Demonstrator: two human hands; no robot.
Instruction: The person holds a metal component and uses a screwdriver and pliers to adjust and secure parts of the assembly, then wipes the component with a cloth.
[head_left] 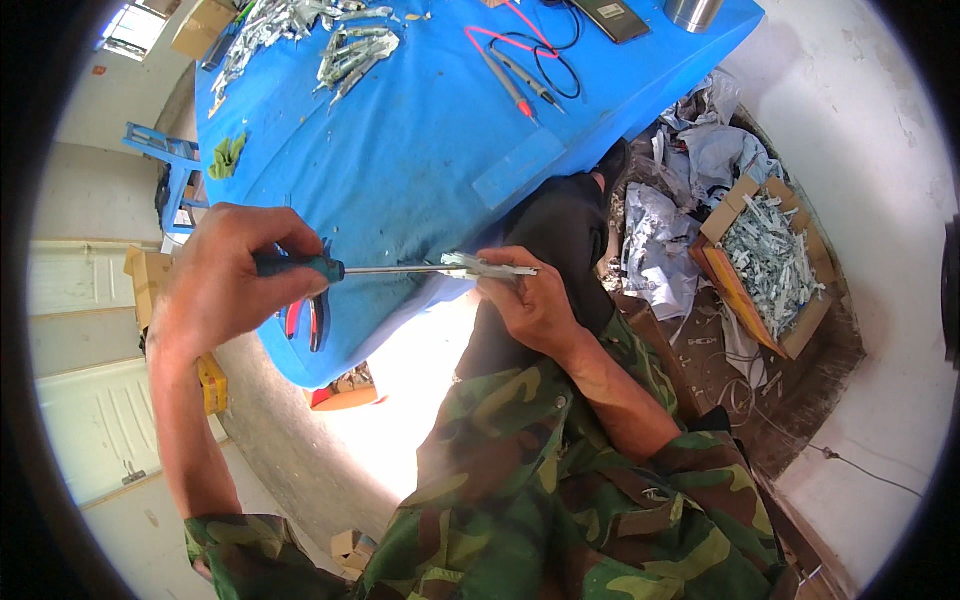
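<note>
Left hand [225, 285] wrapped tight around the teal handle of a screwdriver [340, 269], shaft levelled toward the right hand [530, 300] — pinched shut on a small pale metal part [487, 266] just off the near edge of the blue table [420, 160], probably to steady it against the tip. Red-handled pliers [305, 318] parked at that near edge; red and black probe leads [520, 75] toward the far edge. Down by the right wall, an open brown cardboard box [765, 265] — heaped with pale metal scraps.

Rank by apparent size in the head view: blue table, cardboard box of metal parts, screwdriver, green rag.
1. blue table
2. cardboard box of metal parts
3. screwdriver, gripped by the left hand; being nearer the camera inflates it
4. green rag
</note>
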